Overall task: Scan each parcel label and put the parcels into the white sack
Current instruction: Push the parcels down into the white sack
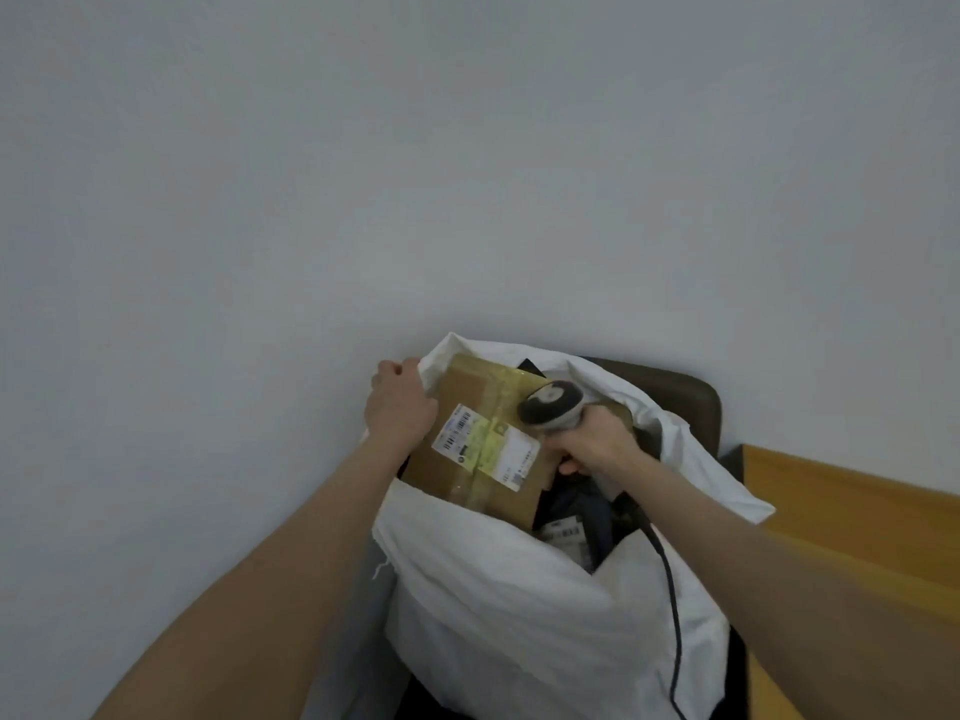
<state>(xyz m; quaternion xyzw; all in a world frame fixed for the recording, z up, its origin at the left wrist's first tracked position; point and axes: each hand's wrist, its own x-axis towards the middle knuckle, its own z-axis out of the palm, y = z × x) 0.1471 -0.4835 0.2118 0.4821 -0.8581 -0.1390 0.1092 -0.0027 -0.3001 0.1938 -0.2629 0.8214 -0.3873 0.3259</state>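
Judged the step in hand as the drop-in. Found the tape-sealed brown cardboard parcel (457, 392) tilted in the mouth of the white woven plastic sack (519, 615), its lower end behind the front rim and its white-and-yellow printed label (488, 444) facing up.

Saw the left hand (400, 402) curled over the sack's far-left rim, right at the parcel's corner, gripping the fabric. Could not tell about any pinch on the cardboard as well. Saw the right hand (597, 441) clenched round the handle of the grey handheld barcode scanner (550, 402), the scanner's head close over the label's right end. Could not tell touching from just clear, nor scan done from scan pending.

Reckoned on the next move as follows: confirm the read if needed, then ease the parcel down into the sack. Judged a wide-held mouth under the left hand necessary for that.

Found little spare width across the mouth. Found open room only to the parcel's right, above the dark-wrapped parcels (576, 511) deeper inside. Noted a pale wall (467, 174) close behind, a dark chair back (691, 397) behind the sack's right side, and an orange-brown wooden surface (857, 537) further right. Noted the scanner's black cable (670, 589) trailing down the sack's front right, a likely snag for the rim.
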